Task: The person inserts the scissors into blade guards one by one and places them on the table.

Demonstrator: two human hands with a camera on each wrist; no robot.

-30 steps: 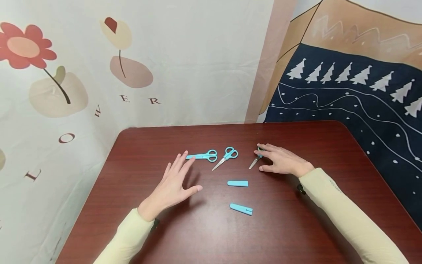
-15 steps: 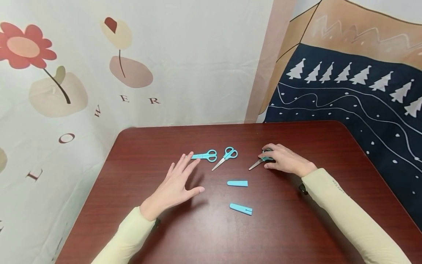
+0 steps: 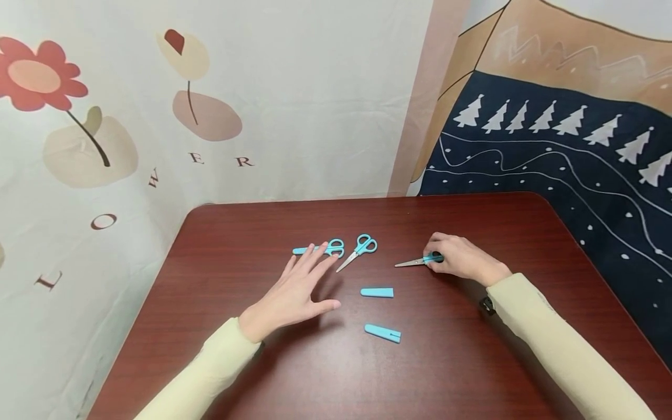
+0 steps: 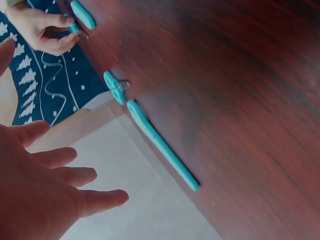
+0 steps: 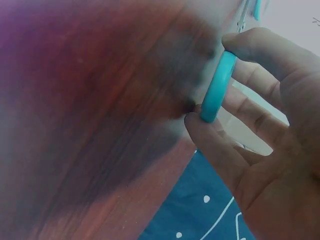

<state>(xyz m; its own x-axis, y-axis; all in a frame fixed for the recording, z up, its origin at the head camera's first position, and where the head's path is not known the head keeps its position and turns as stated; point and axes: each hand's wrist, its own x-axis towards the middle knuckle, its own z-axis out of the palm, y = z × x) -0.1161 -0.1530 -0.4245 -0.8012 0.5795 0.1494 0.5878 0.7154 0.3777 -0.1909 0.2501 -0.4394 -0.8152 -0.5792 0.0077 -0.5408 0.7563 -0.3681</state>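
Right hand (image 3: pixel 461 256): pinches the handle of the held scissors (image 3: pixel 418 262), rightmost of three pairs, blades bare; contact with the table (image 3: pixel 451 361) unclear. Left hand (image 3: pixel 292 296): fingers spread, holding nothing, apart from the covered scissors (image 3: pixel 302 251). Middle scissors (image 3: pixel 357 253): bare, untouched. Far cover (image 3: pixel 377 292), near cover (image 3: pixel 382 333): loose, nearer the person. Apparent tally: one pair covered, two uncovered.

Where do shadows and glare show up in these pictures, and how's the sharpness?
Head view: faint glare on the table, soft shadow by the left hand; left wrist view: rather dim, table grain soft; right wrist view: purplish at upper left, broad dark shadow near the right hand.
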